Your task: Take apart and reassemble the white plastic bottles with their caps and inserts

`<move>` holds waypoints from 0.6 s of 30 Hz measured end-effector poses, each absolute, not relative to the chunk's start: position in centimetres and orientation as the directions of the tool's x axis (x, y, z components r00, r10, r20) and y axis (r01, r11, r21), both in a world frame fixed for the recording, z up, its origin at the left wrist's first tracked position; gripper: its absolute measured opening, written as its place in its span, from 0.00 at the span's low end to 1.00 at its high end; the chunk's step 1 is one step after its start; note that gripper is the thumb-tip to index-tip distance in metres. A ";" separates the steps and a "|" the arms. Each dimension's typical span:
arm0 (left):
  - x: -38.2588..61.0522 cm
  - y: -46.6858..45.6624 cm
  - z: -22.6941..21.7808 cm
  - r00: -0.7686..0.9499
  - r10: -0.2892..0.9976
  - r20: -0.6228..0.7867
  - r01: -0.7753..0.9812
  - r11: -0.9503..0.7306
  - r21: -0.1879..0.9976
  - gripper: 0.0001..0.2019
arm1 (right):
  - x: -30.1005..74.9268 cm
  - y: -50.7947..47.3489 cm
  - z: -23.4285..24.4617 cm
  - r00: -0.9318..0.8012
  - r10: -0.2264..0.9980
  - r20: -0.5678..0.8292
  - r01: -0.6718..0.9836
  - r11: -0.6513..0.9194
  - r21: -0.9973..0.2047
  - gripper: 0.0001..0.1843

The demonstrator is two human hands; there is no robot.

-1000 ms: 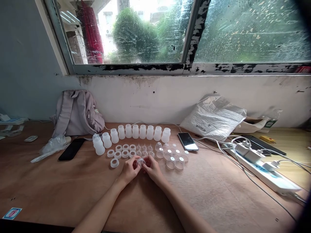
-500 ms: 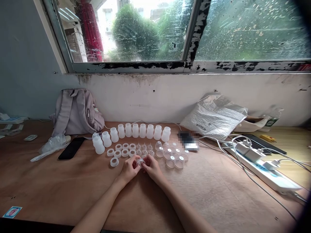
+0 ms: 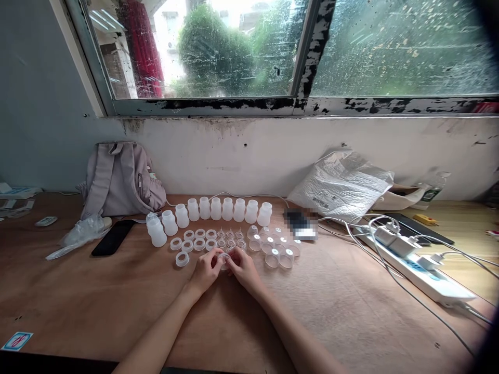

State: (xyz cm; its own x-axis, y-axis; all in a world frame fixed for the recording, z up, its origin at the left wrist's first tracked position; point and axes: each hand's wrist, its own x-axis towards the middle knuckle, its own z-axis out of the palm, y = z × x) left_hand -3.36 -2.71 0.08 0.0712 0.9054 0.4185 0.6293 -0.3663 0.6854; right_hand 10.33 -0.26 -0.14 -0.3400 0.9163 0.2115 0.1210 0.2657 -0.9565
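**One small translucent plastic ring [image 3: 224, 256] pinched between my two hands**

My left hand [image 3: 207, 270] and right hand [image 3: 242, 266] meet over the brown wooden table [image 3: 97, 306], thumbs and fingers drawn in close on the ring from either side. My fingers cover much of it, so I cannot tell exactly how it sits in my grip, nor whether it touches the wood below.

Just beyond my fingertips stand small clear plastic teat-shaped pieces [image 3: 230, 243] with thin tips, grouped in short rows; my hands partly hide the nearest. To the left of these are loose translucent screw rings [image 3: 182, 263], one lying nearer to me than the rest. On the right, near my right hand, clear domed plastic caps [image 3: 286, 259] stand close together, some bearing a white dot on top.

Behind all these, frosted white waisted plastic bottles [image 3: 216, 209] form a long row that bends toward me at its left end. Farther left lie a black rectangular phone [image 3: 113, 238] and a crumpled clear plastic bag [image 3: 81, 232], with a pale mauve fabric backpack [image 3: 120, 179] against the wall.
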 end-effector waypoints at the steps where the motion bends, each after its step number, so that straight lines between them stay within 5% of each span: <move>1: -3.4 -2.7 0.1 0.076 0.905 0.419 0.635 -0.368 0.679 0.08 | 10.3 -0.3 -0.2 -0.333 0.916 0.224 0.138 0.283 -0.949 0.05; 7: -3.5 -2.7 0.1 0.061 0.912 0.406 0.610 -0.356 0.708 0.07 | 10.2 -0.5 0.2 -0.334 0.917 0.219 0.148 0.281 -0.948 0.09; 12: -3.8 -1.9 0.0 -0.038 0.977 0.211 0.254 -0.195 0.947 0.13 | 10.5 -0.1 0.7 -0.351 0.929 0.118 -0.022 0.118 -0.993 0.15; 18: -4.3 -1.6 0.0 0.047 0.997 0.060 0.014 -0.061 0.998 0.16 | 10.9 0.4 0.0 -0.373 0.921 0.113 0.035 0.136 -0.990 0.17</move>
